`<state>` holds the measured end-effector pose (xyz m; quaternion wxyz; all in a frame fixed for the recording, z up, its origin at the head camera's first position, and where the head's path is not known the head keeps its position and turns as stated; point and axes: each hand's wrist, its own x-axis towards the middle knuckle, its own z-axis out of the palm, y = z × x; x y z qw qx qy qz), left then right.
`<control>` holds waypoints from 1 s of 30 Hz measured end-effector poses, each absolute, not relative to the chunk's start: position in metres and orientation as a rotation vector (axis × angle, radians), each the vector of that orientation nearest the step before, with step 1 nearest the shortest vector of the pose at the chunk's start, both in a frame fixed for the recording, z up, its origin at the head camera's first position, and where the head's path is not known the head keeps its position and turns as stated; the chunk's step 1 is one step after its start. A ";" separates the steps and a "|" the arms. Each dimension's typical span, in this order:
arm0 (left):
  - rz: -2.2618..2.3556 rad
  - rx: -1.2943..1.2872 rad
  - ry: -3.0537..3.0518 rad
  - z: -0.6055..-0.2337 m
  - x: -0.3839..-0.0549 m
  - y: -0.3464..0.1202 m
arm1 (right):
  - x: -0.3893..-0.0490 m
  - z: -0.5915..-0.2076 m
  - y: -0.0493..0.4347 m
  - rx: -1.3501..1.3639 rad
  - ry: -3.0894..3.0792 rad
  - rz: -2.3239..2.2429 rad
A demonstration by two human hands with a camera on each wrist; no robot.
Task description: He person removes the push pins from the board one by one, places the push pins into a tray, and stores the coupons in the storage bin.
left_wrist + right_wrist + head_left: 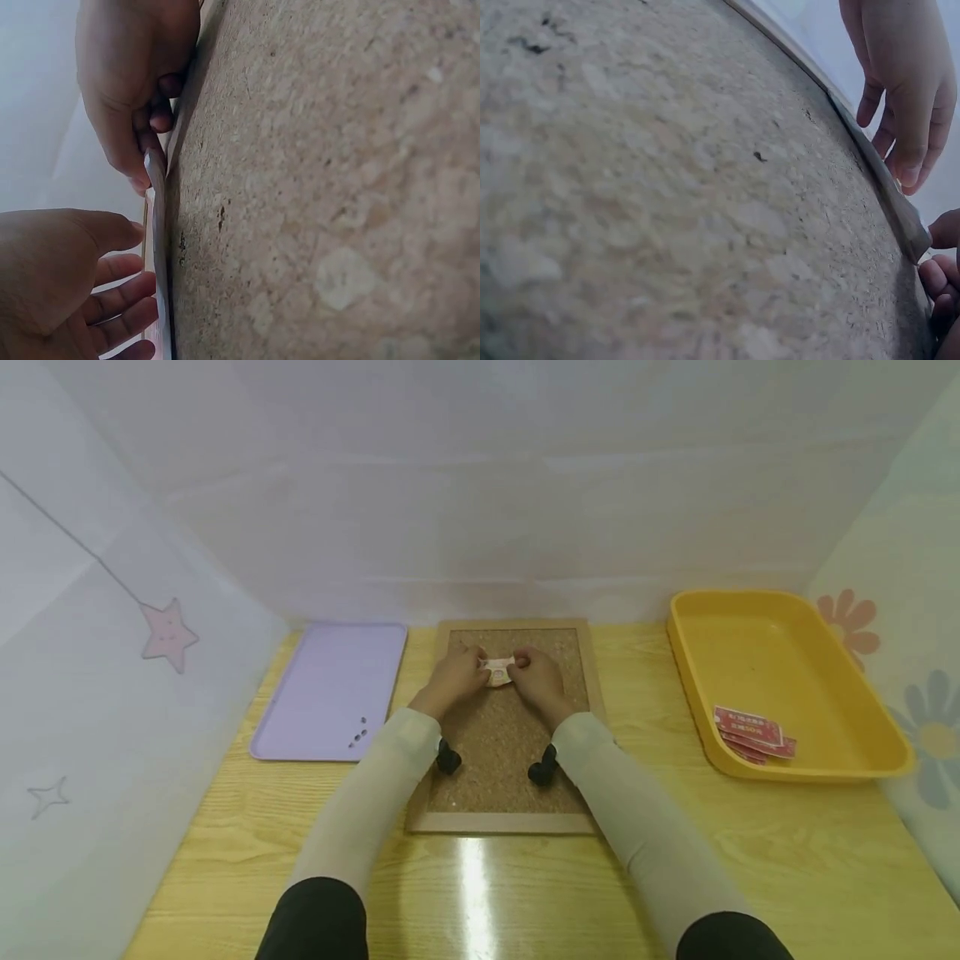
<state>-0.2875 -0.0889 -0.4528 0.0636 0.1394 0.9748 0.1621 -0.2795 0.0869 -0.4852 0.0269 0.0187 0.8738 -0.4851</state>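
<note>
A small pale paper slip with reddish print (498,672) lies near the top of a wood-framed cork board (495,793). At its left end is my left hand (456,678); in the left wrist view, its extended fingers (124,309) rest along the slip's face. My right hand (540,681) pinches the other end between thumb and fingers. From the right wrist view, a corner of the slip (909,229) stands slightly raised off the cork at that pinch.
To the left, a flat lilac tray (322,685) holds several small dark pieces (358,733). A deep yellow tray (810,668) on the right has several red printed coupons (750,731) near its front corner. White cloth walls (480,527) surround the wooden table (645,860).
</note>
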 end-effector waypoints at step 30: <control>0.673 0.301 2.888 -0.465 -0.292 -0.093 | -0.276 -0.480 0.086 0.070 2.754 -1.381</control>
